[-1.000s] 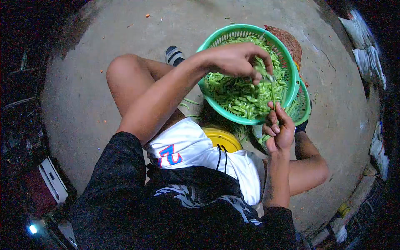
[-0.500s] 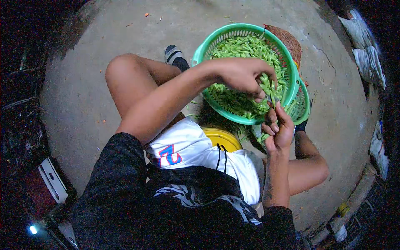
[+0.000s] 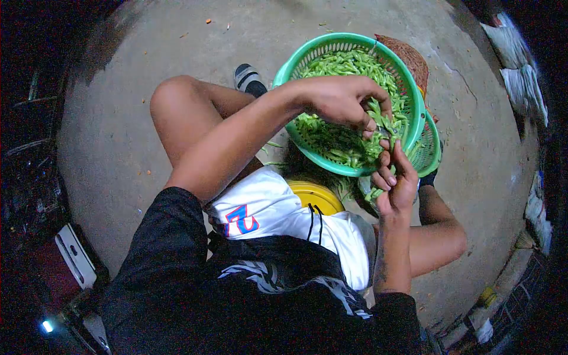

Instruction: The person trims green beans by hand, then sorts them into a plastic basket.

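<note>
Above the green basket (image 3: 283, 76) full of cut green vegetable pieces (image 3: 355, 64), my left hand (image 3: 349, 103) is curled around several green pieces (image 3: 378, 112). My right hand (image 3: 397, 180) is just below the basket's right part, palm up, its fingers closed on green pieces (image 3: 376, 194). The fingertips of both hands are close together. A small dark, shiny item shows between them, too small to make out.
A second green basket (image 3: 436, 148) sits under the first at the right. Behind them stands a reddish mesh sack (image 3: 405, 56). A yellow round lid (image 3: 316, 195) is between my legs. White sacks (image 3: 523, 89) lie at the far right.
My left hand has shifted slightly, with its fingertips lower and the green pieces more spread. My right hand has stayed in nearly the same place.
</note>
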Motion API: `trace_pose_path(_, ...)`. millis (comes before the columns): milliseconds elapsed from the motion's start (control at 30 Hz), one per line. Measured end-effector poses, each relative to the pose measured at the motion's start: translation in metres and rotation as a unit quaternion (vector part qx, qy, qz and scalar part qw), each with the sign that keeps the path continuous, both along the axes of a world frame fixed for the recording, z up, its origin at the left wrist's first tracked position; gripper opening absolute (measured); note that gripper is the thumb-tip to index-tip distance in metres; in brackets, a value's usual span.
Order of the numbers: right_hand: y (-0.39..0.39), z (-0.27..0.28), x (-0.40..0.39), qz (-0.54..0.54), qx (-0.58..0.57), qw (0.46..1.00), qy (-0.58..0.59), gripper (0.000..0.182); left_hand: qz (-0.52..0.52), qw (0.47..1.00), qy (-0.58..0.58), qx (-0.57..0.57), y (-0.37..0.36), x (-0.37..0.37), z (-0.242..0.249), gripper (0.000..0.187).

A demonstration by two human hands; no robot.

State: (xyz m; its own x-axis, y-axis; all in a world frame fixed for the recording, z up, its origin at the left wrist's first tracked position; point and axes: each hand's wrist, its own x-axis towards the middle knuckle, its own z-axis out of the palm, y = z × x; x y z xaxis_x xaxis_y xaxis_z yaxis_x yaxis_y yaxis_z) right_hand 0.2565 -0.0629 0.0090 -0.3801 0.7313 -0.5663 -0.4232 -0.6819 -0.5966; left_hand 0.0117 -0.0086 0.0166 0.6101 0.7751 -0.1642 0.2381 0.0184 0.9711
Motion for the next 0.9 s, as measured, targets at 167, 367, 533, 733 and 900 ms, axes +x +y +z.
trace_pose_path(167, 0.001, -0.003, 0.002, -0.015, -0.028, 0.999, 0.007, 0.034, 0.002, 0.999, -0.028, -0.014, 0.0, -0.001, 0.0, 0.037)
trace_pose_path(367, -0.003, -0.005, -0.002, -0.005, -0.016, 1.0, 0.009, 0.029, -0.029, 0.999, -0.032, 0.009, 0.002, 0.002, 0.001, 0.035)
trace_pose_path(533, -0.002, -0.001, -0.006, -0.018, -0.017, 1.0, 0.007, 0.023, 0.027, 0.999, -0.024, 0.009, 0.011, -0.013, -0.001, 0.033)
trace_pose_path(733, -0.006, -0.011, -0.004, -0.021, 0.008, 0.998, 0.06, 0.022, -0.052, 0.996, 0.034, 0.06, 0.0, 0.006, 0.008, 0.036)
trace_pose_path(900, -0.002, -0.005, -0.005, 0.001, 0.002, 0.999, 0.033, 0.018, 0.028, 0.998, -0.051, -0.014, 0.009, -0.012, 0.004, 0.034)
